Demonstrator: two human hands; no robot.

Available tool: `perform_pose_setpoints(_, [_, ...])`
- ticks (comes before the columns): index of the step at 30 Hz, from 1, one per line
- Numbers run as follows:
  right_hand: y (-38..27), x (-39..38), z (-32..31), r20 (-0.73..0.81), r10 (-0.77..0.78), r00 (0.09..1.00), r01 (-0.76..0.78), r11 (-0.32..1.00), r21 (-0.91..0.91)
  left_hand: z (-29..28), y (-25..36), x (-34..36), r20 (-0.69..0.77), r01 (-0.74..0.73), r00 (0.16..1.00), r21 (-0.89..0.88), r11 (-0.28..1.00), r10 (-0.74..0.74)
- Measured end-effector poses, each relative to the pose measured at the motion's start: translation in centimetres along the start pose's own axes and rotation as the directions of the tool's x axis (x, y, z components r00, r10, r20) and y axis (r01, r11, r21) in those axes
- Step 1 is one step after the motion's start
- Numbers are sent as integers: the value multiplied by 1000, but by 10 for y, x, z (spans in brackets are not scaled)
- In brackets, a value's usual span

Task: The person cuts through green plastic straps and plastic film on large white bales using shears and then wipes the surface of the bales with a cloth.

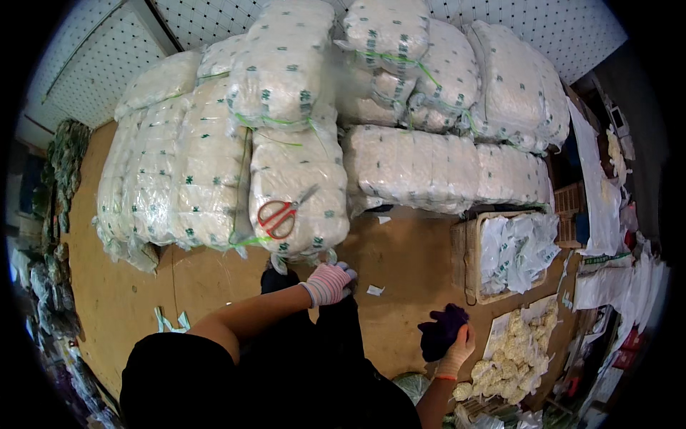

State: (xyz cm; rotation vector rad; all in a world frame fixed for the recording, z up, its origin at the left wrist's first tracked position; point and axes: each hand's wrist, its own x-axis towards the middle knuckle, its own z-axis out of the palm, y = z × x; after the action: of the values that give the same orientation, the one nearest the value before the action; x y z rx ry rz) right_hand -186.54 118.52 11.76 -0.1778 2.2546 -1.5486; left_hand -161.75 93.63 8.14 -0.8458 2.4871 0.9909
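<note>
My left hand [330,283], in a pink-and-white striped glove with greyish fingertips, is in front of my dark-clad legs, just below the tied end of a stuffed clear bag [300,193]. Its fingers look curled together; whatever may be in them is hidden. Red-handled scissors [279,218] lie on that bag, blades towards the far right. Out to the right, my right hand [457,352], with an orange band at the wrist, is closed on a dark purple glove [441,333] whose fingers stick out. A heap of pale, knobbly pieces [511,357] lies on the right beside it.
More stuffed bags [414,164] with green ties are stacked along the far side. A wicker basket [468,257] holding white plastic bags stands at right. Paper scraps [375,290] lie on the brown floor [207,279]. Bundled greenery [68,157] lines the left.
</note>
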Motion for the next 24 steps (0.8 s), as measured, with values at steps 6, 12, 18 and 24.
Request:
perform_pose_setpoints(6, [-54,27,14,203,103,974,-184,883,431,26,51,31,-158,-259,962,-250,933,225])
perform_pose_setpoints(12, [-77,46,25,292,15,956,-177,824,538,-22,92,50,-681,-388,712,-177,904,172])
perform_pose_setpoints(18, [-81,53,71,271,-11,963,-118,882,457,-65,134,54,-595,-582,675,-67,810,435])
perform_pose_setpoints(24, [-87,70,124,253,57,966,-178,855,487,-89,125,69,-455,-495,731,159,854,509])
